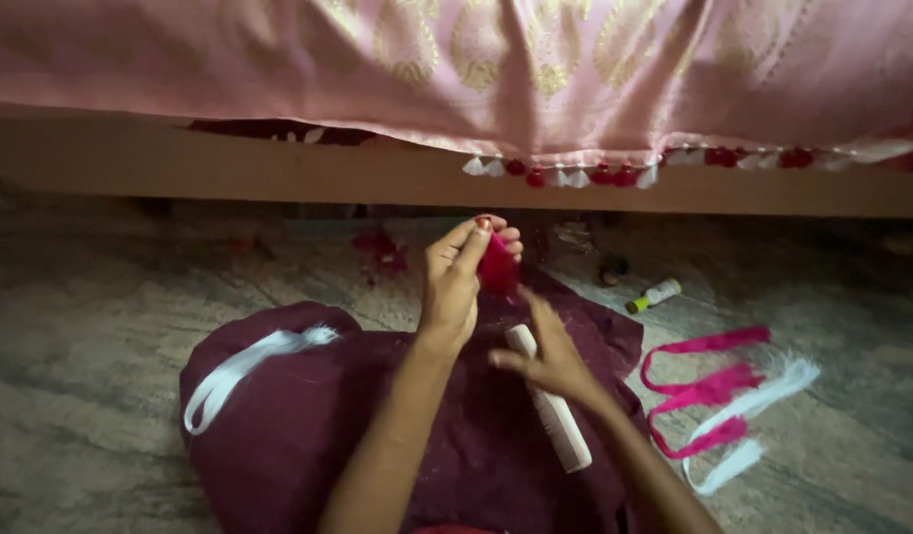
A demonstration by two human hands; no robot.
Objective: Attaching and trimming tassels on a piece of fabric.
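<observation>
My left hand (456, 282) is raised over my lap, pinching a small bright pink tuft of thread (498, 267) between thumb and fingers. My right hand (547, 356) sits just below and to the right of the tuft, gripping a cream comb (555, 420) that points down along my forearm. Both hands work above a maroon cloth (308, 425) spread over my lap. A pink fabric with gold motifs (496, 59) hangs from above, its lower edge trimmed with red and white tassels (575, 176).
A white thread bundle (244, 366) lies on the maroon cloth at left. Pink strips (708, 391) and white strips (758, 420) lie on the floor at right. A small bottle with a green cap (654, 295) lies further back. A wooden frame rail (229, 168) runs across.
</observation>
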